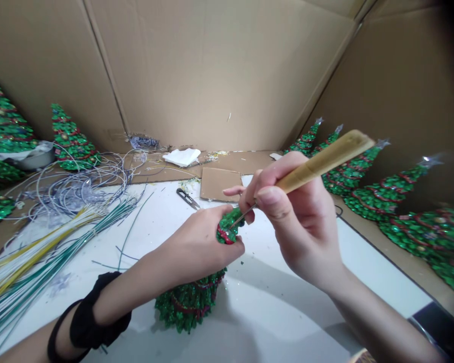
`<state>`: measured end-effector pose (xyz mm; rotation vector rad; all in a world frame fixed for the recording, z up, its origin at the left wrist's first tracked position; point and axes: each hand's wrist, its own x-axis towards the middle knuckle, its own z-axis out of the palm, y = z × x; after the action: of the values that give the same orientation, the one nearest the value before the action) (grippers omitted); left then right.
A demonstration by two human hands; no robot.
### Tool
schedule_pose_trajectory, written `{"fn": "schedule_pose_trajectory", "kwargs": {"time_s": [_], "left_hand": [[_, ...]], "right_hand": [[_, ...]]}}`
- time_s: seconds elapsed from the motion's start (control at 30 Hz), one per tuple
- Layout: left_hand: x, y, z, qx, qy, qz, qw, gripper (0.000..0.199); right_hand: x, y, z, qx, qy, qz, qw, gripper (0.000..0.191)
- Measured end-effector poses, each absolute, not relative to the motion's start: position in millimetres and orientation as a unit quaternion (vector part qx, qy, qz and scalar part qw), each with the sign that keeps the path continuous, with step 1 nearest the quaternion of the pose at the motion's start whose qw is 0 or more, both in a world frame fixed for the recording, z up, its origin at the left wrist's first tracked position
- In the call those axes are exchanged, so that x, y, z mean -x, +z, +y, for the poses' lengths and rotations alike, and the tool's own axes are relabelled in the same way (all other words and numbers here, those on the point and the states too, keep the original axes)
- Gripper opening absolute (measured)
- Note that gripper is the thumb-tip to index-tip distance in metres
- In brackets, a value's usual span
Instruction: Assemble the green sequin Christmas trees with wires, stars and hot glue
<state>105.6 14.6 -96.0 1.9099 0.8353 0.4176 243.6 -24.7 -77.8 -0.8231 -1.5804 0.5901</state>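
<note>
A small green glittery tree with red garland [191,302] lies tilted below my left hand [196,242], which is wrapped round its upper part. The tree's top pokes out between thumb and fingers. My right hand [287,201] grips a tool with a yellowish wooden handle [325,159] and a thin metal shaft. The shaft's tip touches the green and red top of the tree, or lies right at it. Part of the tree is hidden behind my left hand.
Bundled yellow, white and green wires [60,252] and tangled clear cords lie at the left. Black snips [188,198], a cardboard piece [219,182] and a white cloth [182,157] are beyond my hands. Several decorated trees [386,194] stand on both sides, before cardboard walls [212,75].
</note>
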Motion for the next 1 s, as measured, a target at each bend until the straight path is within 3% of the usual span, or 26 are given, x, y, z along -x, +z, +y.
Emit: {"fn": "schedule_pose_trajectory", "kwargs": {"time_s": [0.2, 0.47, 0.73, 1.0], "left_hand": [[-104.9, -97.9, 14.3, -0.783, 0.168, 0.349, 0.486, 0.027], [-105.5, -95.5, 13.6, -0.786, 0.177, 0.343, 0.483, 0.038], [-104.7, -98.6, 14.3, -0.789, 0.174, 0.342, 0.48, 0.027], [-105.5, -96.7, 14.0, -0.79, 0.177, 0.343, 0.476, 0.04]], "right_hand": [[-243.7, -74.9, -21.2, 0.342, 0.278, -0.667, 0.602, 0.015], [-244.1, -79.1, -23.9, 0.344, 0.247, -0.68, 0.599, 0.01], [-244.2, -75.2, -20.3, 0.329, 0.277, -0.673, 0.602, 0.015], [-244.9, -81.8, -21.9, 0.343, 0.246, -0.674, 0.607, 0.011]]}}
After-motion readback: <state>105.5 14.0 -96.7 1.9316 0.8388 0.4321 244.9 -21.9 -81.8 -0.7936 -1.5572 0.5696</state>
